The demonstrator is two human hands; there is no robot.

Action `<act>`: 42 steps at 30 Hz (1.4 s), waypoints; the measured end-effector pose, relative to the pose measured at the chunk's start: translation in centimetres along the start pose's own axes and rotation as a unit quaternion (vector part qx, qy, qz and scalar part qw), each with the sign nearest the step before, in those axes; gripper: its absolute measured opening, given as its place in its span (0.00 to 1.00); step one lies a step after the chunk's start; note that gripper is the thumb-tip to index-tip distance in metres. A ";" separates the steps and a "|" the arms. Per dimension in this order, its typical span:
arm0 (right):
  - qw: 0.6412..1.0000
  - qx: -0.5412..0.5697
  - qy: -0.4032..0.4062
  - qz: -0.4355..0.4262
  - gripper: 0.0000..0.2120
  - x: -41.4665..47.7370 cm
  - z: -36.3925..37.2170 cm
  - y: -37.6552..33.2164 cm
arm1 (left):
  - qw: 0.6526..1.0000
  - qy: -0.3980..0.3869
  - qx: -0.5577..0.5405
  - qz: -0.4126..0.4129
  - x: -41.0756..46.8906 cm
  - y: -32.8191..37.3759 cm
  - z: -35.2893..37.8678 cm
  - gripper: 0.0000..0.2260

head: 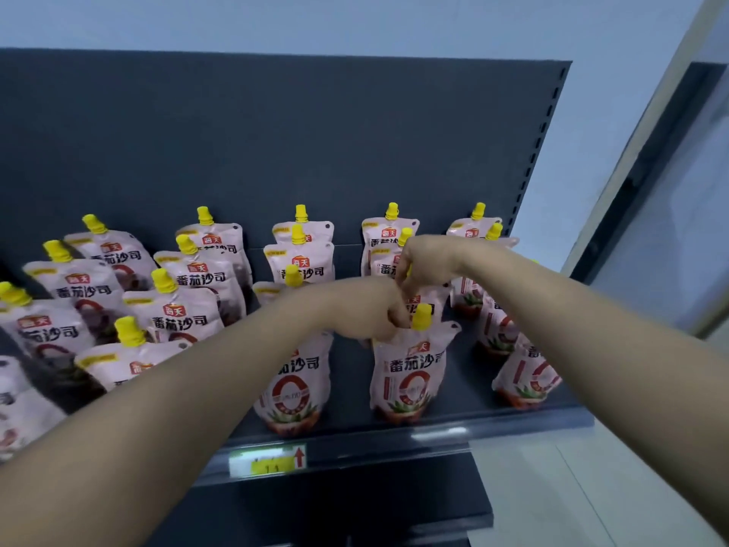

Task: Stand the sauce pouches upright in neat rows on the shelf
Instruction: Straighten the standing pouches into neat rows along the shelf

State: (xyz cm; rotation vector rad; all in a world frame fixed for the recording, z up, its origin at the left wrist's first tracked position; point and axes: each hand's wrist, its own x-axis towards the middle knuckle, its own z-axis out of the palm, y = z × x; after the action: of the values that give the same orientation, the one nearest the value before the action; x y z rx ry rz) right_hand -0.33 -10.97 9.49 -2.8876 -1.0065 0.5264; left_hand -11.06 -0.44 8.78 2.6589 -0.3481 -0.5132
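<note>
On the dark shelf (453,392), yellow-capped tomato sauce pouches (303,266) stand in rows from far to near, and the left hand (371,309) pinches the top of the near pouch (410,373) beside its cap (421,317), while the curled right hand (426,262) touches it from above.

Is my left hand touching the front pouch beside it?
Touching. Head view: the left hand has its fingers curled over the top edge of the front pouch, beside its yellow cap.
</note>
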 end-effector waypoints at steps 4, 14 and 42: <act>0.999 -0.018 -0.013 -0.029 0.15 -0.1 -0.2 0.2 | 0.999 0.005 -0.037 -0.014 0.1 0.0 0.5 0.10; 0.983 0.088 0.163 -0.023 0.15 2.7 -3.9 3.5 | 0.973 0.209 -0.054 -0.078 -0.6 -0.6 -2.7 0.10; 0.989 0.104 0.077 -0.073 0.11 6.2 -1.4 5.7 | 0.969 0.197 0.002 -0.150 5.8 -2.2 0.5 0.08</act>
State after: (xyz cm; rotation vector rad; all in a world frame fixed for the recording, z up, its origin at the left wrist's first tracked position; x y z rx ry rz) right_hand 8.01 -11.61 8.08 -2.6025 -1.0582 0.3689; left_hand -5.63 -0.46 5.63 2.7463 0.1727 -0.0595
